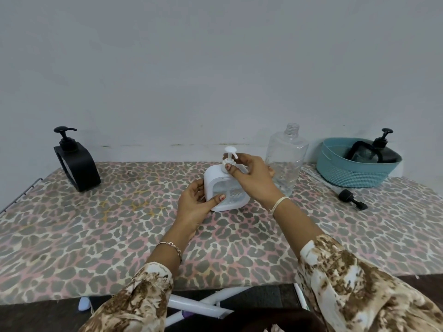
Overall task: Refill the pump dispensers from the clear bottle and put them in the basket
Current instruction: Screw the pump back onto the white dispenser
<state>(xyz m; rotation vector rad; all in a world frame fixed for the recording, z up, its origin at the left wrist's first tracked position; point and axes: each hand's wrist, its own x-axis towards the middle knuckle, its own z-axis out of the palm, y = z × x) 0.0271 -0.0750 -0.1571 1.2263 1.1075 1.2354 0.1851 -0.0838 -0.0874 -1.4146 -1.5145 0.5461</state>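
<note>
Left fingers (217, 199) clamp white dispenser (237, 196) by its side, steadying it on the surface (119, 224). Right fingers (240, 157), just above, pinch its pump (229, 152) neck, probably screwing it. Behind right fingers: open bottle (287, 156). Farther right: basket (347, 177), one black dispenser (383, 152) inside.

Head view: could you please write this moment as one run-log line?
white dispenser: on table | left hand: grips its body | right hand: pinches its pump neck | basket: one black dispenser inside
</note>
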